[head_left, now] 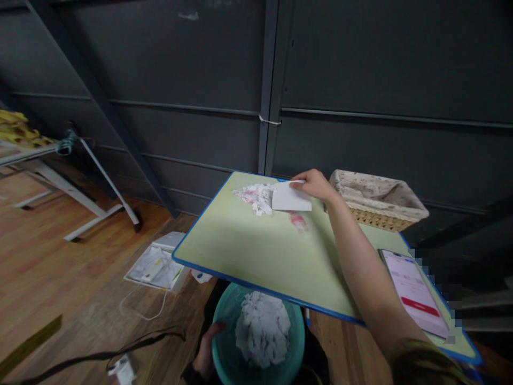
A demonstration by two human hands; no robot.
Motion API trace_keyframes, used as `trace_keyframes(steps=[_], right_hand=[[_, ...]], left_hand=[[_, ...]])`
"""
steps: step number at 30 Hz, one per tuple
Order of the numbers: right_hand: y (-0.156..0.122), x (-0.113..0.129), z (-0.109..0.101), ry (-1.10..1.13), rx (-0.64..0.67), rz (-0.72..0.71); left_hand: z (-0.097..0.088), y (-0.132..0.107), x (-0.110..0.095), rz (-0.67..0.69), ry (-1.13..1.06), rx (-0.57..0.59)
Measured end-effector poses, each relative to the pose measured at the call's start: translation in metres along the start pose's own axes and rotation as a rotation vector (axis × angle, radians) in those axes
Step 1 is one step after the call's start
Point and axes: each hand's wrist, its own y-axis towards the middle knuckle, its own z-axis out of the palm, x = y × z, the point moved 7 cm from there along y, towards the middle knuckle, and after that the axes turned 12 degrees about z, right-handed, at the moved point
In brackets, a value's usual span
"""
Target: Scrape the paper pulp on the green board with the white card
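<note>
My right hand point(315, 184) grips the top edge of a white card point(292, 197), which stands tilted on a pale green tabletop point(256, 251) with a blue edge. Against the card's left side lies a pile of torn paper scraps point(255, 197), white with pink bits. A reddish smudge point(298, 222) marks the tabletop just below the card. Under the table's front edge, my left hand point(207, 342) holds the rim of a teal basin point(297, 342) at its left side. Inside the basin is a heap of white paper scraps point(262, 329).
A cloth-lined wicker basket point(377, 214) stands at the table's back right, and a phone point(414, 291) lies at the right. On the floor at left are an open white box point(156, 267), a white adapter point(123, 369) and dark cable point(100, 353). A dark panelled wall point(192, 69) rises behind.
</note>
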Motion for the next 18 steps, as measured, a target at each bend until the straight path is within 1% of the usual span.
trace_keyframes(steps=[3, 5, 9, 11, 14, 18], right_hand=[[0.000, 0.004, 0.003, -0.030, 0.039, -0.028], [0.000, 0.008, 0.004, -0.011, 0.058, -0.060], [0.001, 0.013, 0.004, -0.014, 0.012, -0.080], [0.002, 0.016, 0.006, -0.033, 0.030, -0.093], [0.001, 0.020, 0.007, 0.006, 0.071, -0.110], [0.001, 0.023, 0.003, -0.011, 0.004, -0.110]], left_hand=[[0.002, -0.006, -0.005, 0.041, 0.020, 0.018], [-0.001, -0.009, -0.008, 0.063, 0.022, 0.010], [-0.006, -0.014, -0.013, 0.024, 0.016, 0.019], [-0.007, -0.017, -0.019, 0.028, -0.008, 0.035], [-0.004, -0.022, -0.030, 0.055, -0.036, 0.041], [0.000, -0.029, -0.042, 0.095, 0.021, 0.005]])
